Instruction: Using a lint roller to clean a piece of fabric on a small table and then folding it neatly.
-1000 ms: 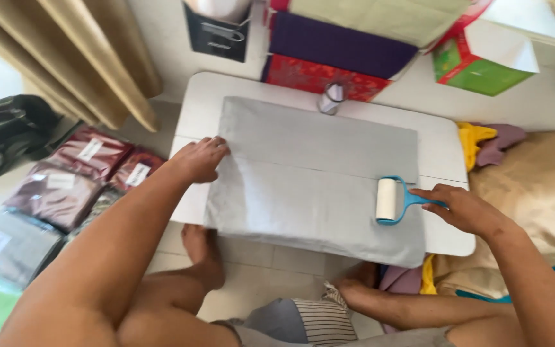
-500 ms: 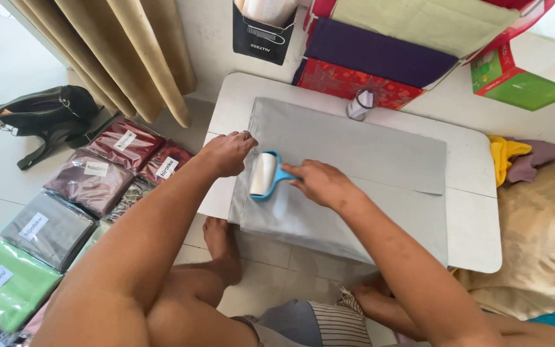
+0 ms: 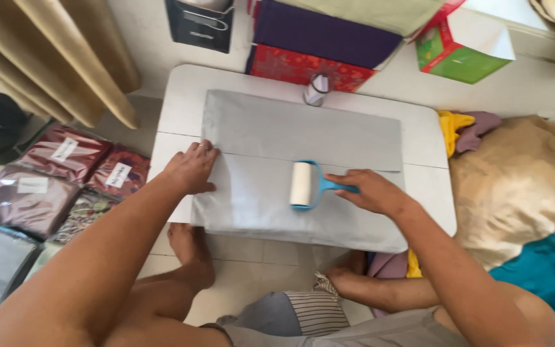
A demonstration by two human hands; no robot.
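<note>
Sitting low at the near edge, the person shows bare legs and a foot [image 3: 187, 247] on the tiled floor under a small white table [image 3: 175, 109]. A folded grey cloth [image 3: 303, 138] lies flat across the tabletop, its near edge hanging just over the table's near side. The left hand [image 3: 191, 168] rests open, palm down, fingers spread, on the cloth's left edge. The right hand [image 3: 370, 191] is closed around the blue handle of a lint roller [image 3: 303, 184], whose white roll lies on the near half of the cloth, about midway across it.

On the floor to the left sit flat packets of folded fabric [image 3: 65, 154] in clear wrap, dark red and brown. To the right lie a tan cloth heap [image 3: 515, 180] and a teal piece [image 3: 547, 270].

At the table's far edge stands a small roll of tape [image 3: 317, 90]. Beyond it lie a red patterned box [image 3: 303, 67], a purple one [image 3: 322, 35] and, further right, a green one [image 3: 460, 58]. Beige curtains [image 3: 65, 58] hang at far left.
</note>
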